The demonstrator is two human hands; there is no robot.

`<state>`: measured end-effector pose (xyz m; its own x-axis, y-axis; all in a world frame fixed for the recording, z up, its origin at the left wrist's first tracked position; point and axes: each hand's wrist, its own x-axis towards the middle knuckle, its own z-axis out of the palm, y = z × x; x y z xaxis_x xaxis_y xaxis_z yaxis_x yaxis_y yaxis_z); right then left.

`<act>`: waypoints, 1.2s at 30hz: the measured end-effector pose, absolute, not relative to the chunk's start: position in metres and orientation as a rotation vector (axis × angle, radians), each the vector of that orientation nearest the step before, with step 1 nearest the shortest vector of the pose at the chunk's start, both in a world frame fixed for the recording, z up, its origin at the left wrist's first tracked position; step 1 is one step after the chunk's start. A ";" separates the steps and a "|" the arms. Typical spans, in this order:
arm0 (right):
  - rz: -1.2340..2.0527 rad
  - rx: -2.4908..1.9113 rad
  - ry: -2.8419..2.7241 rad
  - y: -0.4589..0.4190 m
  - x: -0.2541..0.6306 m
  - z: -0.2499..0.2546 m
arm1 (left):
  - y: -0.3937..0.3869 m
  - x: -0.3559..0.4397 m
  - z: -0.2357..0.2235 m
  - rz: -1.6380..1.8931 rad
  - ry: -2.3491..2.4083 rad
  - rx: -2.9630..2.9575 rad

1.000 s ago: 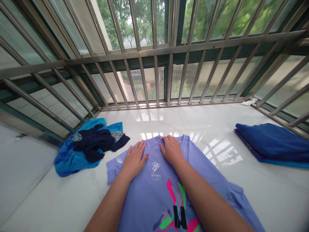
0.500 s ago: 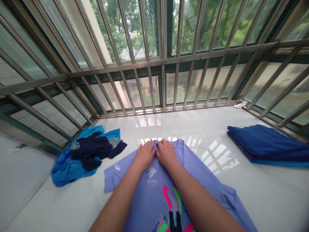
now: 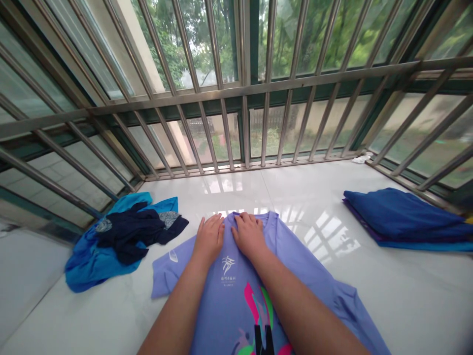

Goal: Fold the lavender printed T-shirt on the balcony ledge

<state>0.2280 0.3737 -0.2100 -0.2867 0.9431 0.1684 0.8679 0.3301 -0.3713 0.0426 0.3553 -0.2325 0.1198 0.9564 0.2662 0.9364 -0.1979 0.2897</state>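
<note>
Lilac T-shirt (image 3: pixel 231 291): no wording fully legible. White stylised-figure emblem (image 3: pixel 228 265) on chest, w/ tiny white characters (image 3: pixel 228 279) below, prob. Chinese, too small to read. Small white oval logo (image 3: pixel 173 255) on sleeve, brand unreadable. Black strokes (image 3: pixel 259 341) amid pink-green print, cut off by frame edge; can't tell if letters.

Head view, facing forward and down

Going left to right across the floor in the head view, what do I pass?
Crumpled blue clothes → lavender T-shirt sleeve → left hand → right hand → folded blue clothes
</note>
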 end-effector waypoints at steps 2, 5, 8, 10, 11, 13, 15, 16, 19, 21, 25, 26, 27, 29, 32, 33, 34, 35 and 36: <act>0.296 -1.615 -2.244 0.374 0.227 -0.211 | 0.355 0.039 -0.233 0.604 1.937 2.269; 0.288 -1.621 -2.241 0.374 0.227 -0.212 | 0.353 0.039 -0.233 0.478 1.864 2.241; 0.269 -1.622 -2.244 0.374 0.227 -0.213 | 0.348 0.043 -0.232 0.411 1.843 2.270; 0.268 -1.618 -2.241 0.374 0.228 -0.214 | 0.347 0.046 -0.230 0.446 1.859 2.264; 0.275 -1.615 -2.235 0.374 0.229 -0.215 | 0.348 0.047 -0.228 0.481 1.870 2.245; 0.297 -1.615 -2.213 0.374 0.230 -0.215 | 0.354 0.049 -0.223 0.546 1.922 2.162; 0.325 -1.624 -2.189 0.376 0.231 -0.215 | 0.366 0.050 -0.217 0.546 2.000 2.047; 0.338 -1.629 -2.180 0.376 0.232 -0.215 | 0.373 0.050 -0.213 0.525 2.032 1.997; 0.361 -1.641 -2.167 0.377 0.232 -0.213 | 0.396 0.050 -0.206 0.462 2.046 1.920; 0.369 -1.647 -2.165 0.377 0.231 -0.212 | 0.407 0.050 -0.204 0.444 1.991 1.906; 0.401 -1.639 -2.143 0.376 0.231 -0.211 | 0.415 0.051 -0.204 0.464 1.861 1.907; 0.407 -1.635 -2.137 0.376 0.231 -0.211 | 0.414 0.051 -0.204 0.490 1.845 1.909; 0.410 -1.634 -2.132 0.377 0.231 -0.212 | 0.412 0.050 -0.205 0.521 1.839 1.907; 0.411 -1.636 -2.127 0.377 0.232 -0.212 | 0.409 0.047 -0.205 0.583 1.849 1.889; 0.421 -1.646 -2.133 0.378 0.231 -0.210 | 0.407 0.043 -0.207 0.650 1.883 1.848; 0.424 -1.648 -2.137 0.378 0.231 -0.210 | 0.408 0.043 -0.208 0.668 1.888 1.840; 0.424 -1.651 -2.141 0.377 0.231 -0.209 | 0.408 0.043 -0.209 0.685 1.887 1.836; 0.422 -1.653 -2.145 0.377 0.231 -0.208 | 0.409 0.043 -0.210 0.702 1.881 1.835; 0.416 -1.655 -2.148 0.376 0.231 -0.208 | 0.410 0.044 -0.211 0.719 1.872 1.838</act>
<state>0.2309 0.3765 -0.2078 -0.2227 0.9665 0.1278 0.8489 0.2567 -0.4620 0.0439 0.4097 -0.2106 -0.0391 0.9974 0.0599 0.7813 -0.0069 0.6242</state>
